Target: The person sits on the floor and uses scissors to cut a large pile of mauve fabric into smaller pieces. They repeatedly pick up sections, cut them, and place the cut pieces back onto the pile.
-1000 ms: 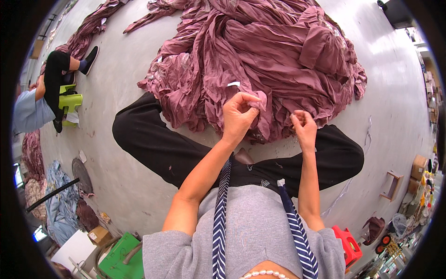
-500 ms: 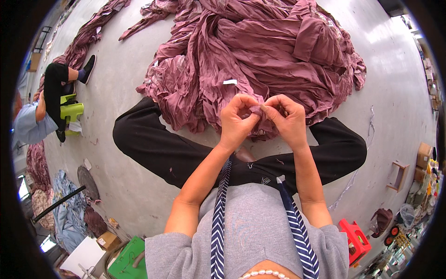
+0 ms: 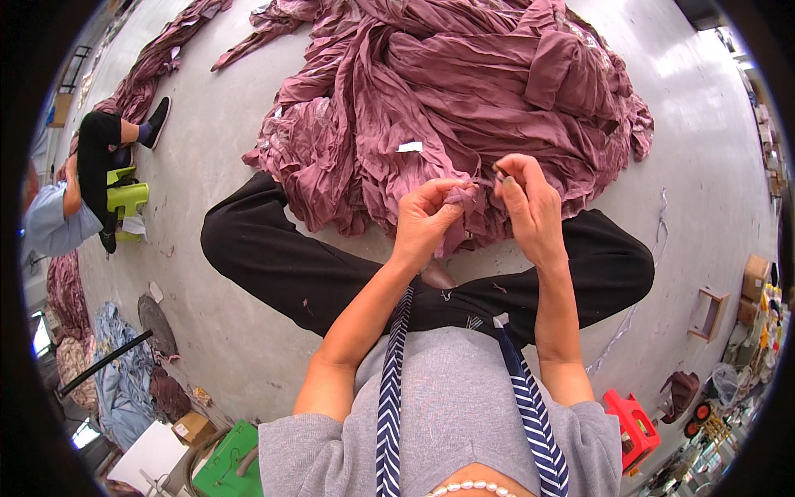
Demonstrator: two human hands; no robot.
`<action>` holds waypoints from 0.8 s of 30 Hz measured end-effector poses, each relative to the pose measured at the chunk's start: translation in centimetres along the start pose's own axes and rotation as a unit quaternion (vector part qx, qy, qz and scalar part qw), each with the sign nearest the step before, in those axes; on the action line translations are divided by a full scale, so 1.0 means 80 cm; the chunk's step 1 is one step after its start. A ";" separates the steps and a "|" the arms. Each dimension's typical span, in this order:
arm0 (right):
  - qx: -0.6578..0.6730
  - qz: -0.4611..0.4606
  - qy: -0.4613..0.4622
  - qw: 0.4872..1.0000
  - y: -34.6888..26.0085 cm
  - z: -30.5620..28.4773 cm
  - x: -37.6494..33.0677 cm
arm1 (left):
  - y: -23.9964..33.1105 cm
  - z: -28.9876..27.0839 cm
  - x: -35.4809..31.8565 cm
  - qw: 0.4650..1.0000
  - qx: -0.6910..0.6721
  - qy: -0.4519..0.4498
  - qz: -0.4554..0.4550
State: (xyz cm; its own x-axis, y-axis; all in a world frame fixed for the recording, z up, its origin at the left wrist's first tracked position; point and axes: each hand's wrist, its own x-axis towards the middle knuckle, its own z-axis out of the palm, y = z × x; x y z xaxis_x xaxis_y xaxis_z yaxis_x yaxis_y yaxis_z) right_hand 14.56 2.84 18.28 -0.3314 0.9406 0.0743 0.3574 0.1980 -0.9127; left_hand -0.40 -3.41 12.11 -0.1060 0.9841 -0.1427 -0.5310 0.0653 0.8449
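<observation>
I sit cross-legged on a grey concrete floor with a big heap of crumpled mauve fabric (image 3: 464,91) in front of my knees. My left hand (image 3: 426,219) pinches a fold of this mauve fabric at its near edge. My right hand (image 3: 530,207) is close beside it, fingers closed on the same bit of cloth, with a small dark object at the fingertips that I cannot make out. A small white tag (image 3: 410,147) lies on the fabric just beyond my left hand.
Another person (image 3: 74,195) sits at the far left on a low green stool (image 3: 124,195). More mauve cloth (image 3: 157,62) trails behind them. A red stool (image 3: 633,427), a green crate (image 3: 228,464), cardboard boxes and cloth piles line the lower edges.
My two hands have come together from apart and lifted slightly; both now pinch the same fold of fabric.
</observation>
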 end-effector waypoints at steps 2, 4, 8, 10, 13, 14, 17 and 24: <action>-0.016 0.018 -0.008 1.000 -0.001 -0.008 -0.009 | 0.001 0.000 0.001 1.000 -0.005 0.003 0.005; -0.016 0.021 -0.025 0.999 -0.003 -0.009 -0.019 | 0.004 0.000 0.002 1.000 -0.005 -0.004 0.017; -0.007 0.029 -0.055 0.998 -0.007 -0.012 -0.026 | 0.011 0.004 -0.002 0.994 0.096 0.029 0.047; -0.005 0.040 -0.071 0.997 -0.008 -0.014 -0.025 | 0.015 0.002 0.000 0.971 0.204 0.022 0.120; 0.035 0.066 -0.090 0.993 -0.008 -0.015 -0.022 | 0.019 0.003 0.000 0.932 0.298 0.010 0.208; 0.036 0.073 -0.095 0.992 -0.008 -0.015 -0.021 | 0.020 0.003 0.000 0.918 0.320 0.007 0.234; 0.036 0.074 -0.105 0.991 -0.008 -0.014 -0.021 | 0.023 0.003 -0.003 0.899 0.359 0.007 0.252; -0.008 0.026 -0.112 0.993 -0.004 -0.012 -0.023 | 0.030 0.003 -0.004 0.873 0.406 -0.010 0.271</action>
State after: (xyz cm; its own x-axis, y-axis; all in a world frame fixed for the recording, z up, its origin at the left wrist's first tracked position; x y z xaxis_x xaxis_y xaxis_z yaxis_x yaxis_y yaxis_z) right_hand 15.95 1.30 18.81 -0.4977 0.8648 -0.0660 0.3928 0.1569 -0.9062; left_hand -1.45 -3.52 14.31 -0.1371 0.9092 0.3930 0.3638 -0.3228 0.8737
